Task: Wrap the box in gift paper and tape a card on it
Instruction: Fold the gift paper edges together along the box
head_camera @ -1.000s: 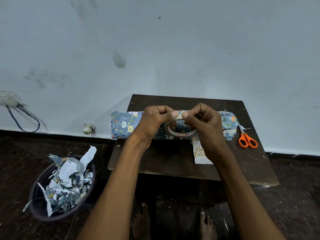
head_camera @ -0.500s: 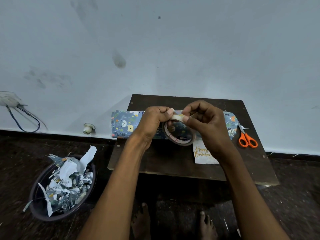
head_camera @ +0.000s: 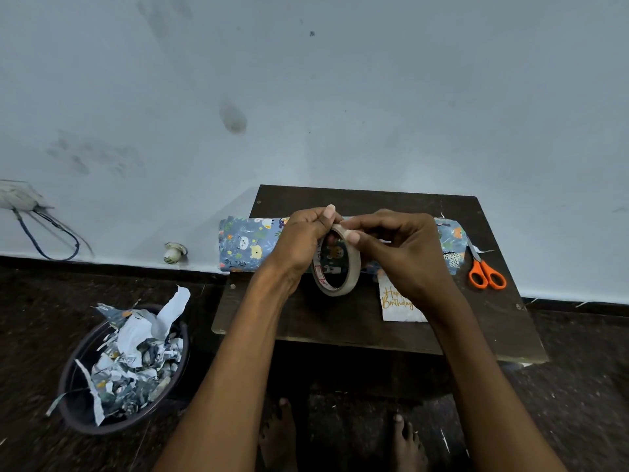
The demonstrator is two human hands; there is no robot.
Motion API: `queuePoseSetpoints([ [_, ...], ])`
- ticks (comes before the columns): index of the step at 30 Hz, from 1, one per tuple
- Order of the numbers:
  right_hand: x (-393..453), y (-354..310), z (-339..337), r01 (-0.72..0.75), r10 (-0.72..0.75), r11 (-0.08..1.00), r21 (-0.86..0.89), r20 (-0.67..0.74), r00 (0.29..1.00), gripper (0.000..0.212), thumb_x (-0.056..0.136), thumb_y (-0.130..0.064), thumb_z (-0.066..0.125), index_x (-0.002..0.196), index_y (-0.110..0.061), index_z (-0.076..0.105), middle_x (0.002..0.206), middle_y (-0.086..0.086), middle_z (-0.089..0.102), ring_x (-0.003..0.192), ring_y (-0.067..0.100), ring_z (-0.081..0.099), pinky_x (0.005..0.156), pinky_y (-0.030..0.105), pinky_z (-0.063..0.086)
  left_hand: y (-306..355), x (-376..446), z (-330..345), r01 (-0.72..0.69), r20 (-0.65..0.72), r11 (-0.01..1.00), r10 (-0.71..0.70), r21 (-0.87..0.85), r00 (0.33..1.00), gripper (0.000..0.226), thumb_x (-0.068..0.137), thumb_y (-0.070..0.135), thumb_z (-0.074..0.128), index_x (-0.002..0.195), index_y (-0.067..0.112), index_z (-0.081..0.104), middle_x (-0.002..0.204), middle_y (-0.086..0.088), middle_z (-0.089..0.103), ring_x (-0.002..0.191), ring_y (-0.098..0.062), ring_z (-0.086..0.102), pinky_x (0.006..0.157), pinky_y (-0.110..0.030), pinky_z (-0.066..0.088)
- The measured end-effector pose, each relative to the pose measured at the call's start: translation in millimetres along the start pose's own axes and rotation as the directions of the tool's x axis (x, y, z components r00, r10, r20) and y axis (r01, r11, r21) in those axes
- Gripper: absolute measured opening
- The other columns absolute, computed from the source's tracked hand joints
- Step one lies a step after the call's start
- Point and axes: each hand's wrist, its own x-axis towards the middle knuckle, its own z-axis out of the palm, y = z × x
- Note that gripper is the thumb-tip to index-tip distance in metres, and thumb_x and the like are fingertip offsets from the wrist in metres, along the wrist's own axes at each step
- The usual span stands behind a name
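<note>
Both hands, left hand (head_camera: 299,240) & right hand (head_camera: 405,253), pinch tape roll (head_camera: 337,262) above "Happy Birthday" card (head_camera: 396,303).

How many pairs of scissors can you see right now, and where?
1. The orange-handled scissors lie on the dark wooden table near its right edge, beside the right end of the blue-patterned wrapped box. Others could be hidden behind the hands.

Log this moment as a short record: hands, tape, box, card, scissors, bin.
left hand: grips the tape roll's left side
right hand: pinches at the top of the roll
tape roll: held on edge above the table
box: wrapped, lying across the table's far side, behind the hands
card: flat on the table, not yet taped on
scissors: orange handles, right of the box
bin: on the floor at left, full of paper scraps
</note>
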Motion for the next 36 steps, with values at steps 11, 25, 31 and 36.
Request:
queuePoseSetpoints([
  [11, -2, -2, 4, -0.040, 0.039, 0.999, 0.033, 0.033, 0.999, 0.010, 0.093, -0.004, 0.071, 0.100, -0.007, 0.077, 0.084, 0.010, 0.076, 0.073, 0.024, 0.073, 0.058, 0.030, 0.058, 0, 0, 0, 0.009, 0.017, 1.000, -0.009, -0.001, 1.000, 0.045, 0.109, 0.020, 0.041, 0.070, 0.015, 0.063, 0.062, 0.000, 0.059, 0.060, -0.009, 0.054, 0.060, -0.019, 0.045],
  [25, -2, 0, 9, -0.048, 0.049, 0.998, 0.046, -0.016, 0.999, 0.005, 0.092, -0.003, 0.072, 0.088, -0.002, 0.070, 0.075, 0.016, 0.069, 0.061, 0.022, 0.066, 0.052, 0.031, 0.056, -3, 1, 1, 0.020, -0.014, 1.000, -0.020, 0.017, 1.000, 0.042, 0.109, 0.022, 0.043, 0.075, 0.011, 0.064, 0.080, -0.020, 0.054, 0.077, -0.028, 0.049, 0.071, -0.035, 0.043],
  [31, -3, 1, 10, -0.073, 0.073, 0.997, 0.034, -0.003, 0.997, 0.007, 0.096, -0.004, 0.068, 0.100, -0.006, 0.074, 0.088, 0.020, 0.074, 0.083, 0.037, 0.073, 0.055, 0.032, 0.059, -2, 1, 3, 0.009, -0.008, 1.000, -0.008, 0.030, 1.000, 0.042, 0.109, 0.023, 0.043, 0.074, 0.014, 0.064, 0.082, -0.018, 0.055, 0.079, -0.026, 0.050, 0.074, -0.035, 0.044],
  [36, -3, -1, 10, -0.064, 0.063, 0.997, 0.038, 0.008, 0.998, 0.004, 0.095, -0.002, 0.068, 0.097, -0.004, 0.071, 0.087, 0.023, 0.071, 0.080, 0.040, 0.071, 0.054, 0.031, 0.057, -2, 0, 3, 0.009, -0.014, 1.000, -0.009, 0.020, 1.000, 0.041, 0.109, 0.021, 0.042, 0.076, 0.011, 0.065, 0.082, -0.019, 0.055, 0.079, -0.028, 0.050, 0.075, -0.037, 0.043],
])
